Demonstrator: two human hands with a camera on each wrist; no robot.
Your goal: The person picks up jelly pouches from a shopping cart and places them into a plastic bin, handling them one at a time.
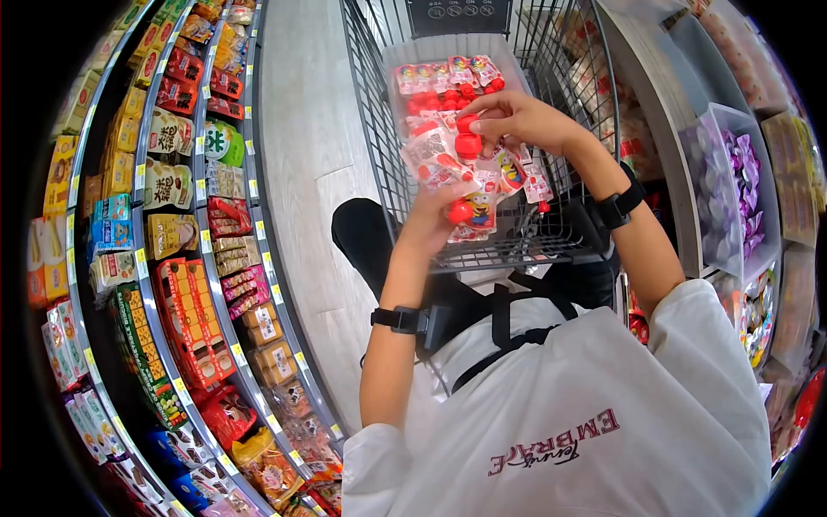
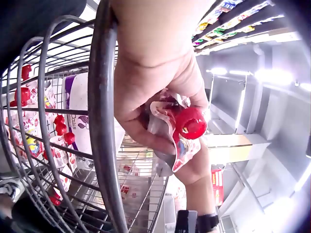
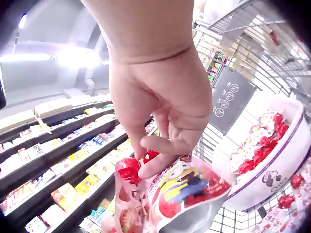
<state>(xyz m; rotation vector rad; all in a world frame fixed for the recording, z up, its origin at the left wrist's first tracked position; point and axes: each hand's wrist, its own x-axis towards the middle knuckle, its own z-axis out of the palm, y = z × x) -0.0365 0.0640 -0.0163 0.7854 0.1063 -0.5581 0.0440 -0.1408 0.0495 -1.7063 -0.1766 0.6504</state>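
Over the shopping cart, my left hand grips a spouted drink pouch with a round red cap. My right hand is just above it, thumb and fingers pinching at the red caps of other pouches. A cartoon-printed pouch hangs beneath the right fingers in the right wrist view. Below both hands, several similar pouches lie loose in the cart. At the cart's far end, a translucent white bin holds rows of red-capped pouches.
The wire cart surrounds the bin, its near rail close to my body. Snack shelves line the left side beyond a pale floor aisle. A clear bin of purple-wrapped items stands at the right.
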